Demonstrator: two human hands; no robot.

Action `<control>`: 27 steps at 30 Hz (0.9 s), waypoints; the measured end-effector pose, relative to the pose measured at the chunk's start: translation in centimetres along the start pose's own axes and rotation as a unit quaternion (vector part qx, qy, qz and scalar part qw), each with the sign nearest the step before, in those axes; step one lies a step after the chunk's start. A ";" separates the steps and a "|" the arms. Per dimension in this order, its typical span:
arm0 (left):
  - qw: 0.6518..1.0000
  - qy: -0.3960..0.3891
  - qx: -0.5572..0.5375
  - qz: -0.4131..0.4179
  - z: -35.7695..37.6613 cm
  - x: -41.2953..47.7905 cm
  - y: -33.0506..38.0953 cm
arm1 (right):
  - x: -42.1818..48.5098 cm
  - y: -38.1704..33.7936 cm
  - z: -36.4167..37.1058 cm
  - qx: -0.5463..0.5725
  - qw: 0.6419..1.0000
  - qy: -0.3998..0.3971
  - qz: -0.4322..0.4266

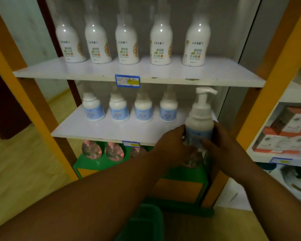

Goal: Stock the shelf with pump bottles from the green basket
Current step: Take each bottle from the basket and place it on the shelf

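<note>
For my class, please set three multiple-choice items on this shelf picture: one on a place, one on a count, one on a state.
1. Where is the pump bottle that is being handled?
A. On the floor
B. By the right end of the middle shelf
C. Inside a cardboard box

2. How many white bottles stand on the top shelf?
A. Three
B. Seven
C. Five

3. How is the pump bottle held?
A. By both hands
B. By one hand only
C. It stands free

Answers:
1 B: it is at that shelf's right front corner.
2 C: five stand in one row.
3 A: the left hand and right hand both grip its sides.
</note>
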State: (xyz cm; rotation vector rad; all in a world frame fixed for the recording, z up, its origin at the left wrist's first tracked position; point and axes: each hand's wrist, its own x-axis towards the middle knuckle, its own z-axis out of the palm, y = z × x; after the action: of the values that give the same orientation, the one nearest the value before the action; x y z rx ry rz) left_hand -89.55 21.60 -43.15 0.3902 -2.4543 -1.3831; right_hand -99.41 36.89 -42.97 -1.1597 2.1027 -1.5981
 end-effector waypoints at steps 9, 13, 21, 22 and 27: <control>0.992 -0.006 0.127 -0.002 2.1 9.2 -1.6 | 7.6 5.6 -1.8 -0.066 0.996 0.035 0.043; 0.990 0.023 0.137 -0.003 2.7 11.8 -2.8 | 9.7 7.4 -1.8 -0.057 0.997 0.048 0.026; 0.989 0.106 0.103 -0.026 3.4 13.6 -4.9 | 12.3 9.2 -1.1 -0.060 0.996 0.062 0.009; 0.987 0.111 0.107 -0.033 3.4 13.7 -5.0 | 12.5 9.2 -0.8 -0.063 0.995 0.077 0.009; 0.986 0.114 0.110 -0.048 3.6 14.0 -4.8 | 13.0 9.6 0.4 -0.110 0.985 0.134 0.011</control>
State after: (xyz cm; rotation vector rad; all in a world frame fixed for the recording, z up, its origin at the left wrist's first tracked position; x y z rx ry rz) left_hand -103.39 16.79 -47.32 0.6853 -2.4276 -1.0357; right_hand -111.75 28.04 -48.42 -1.0268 2.5088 -1.6212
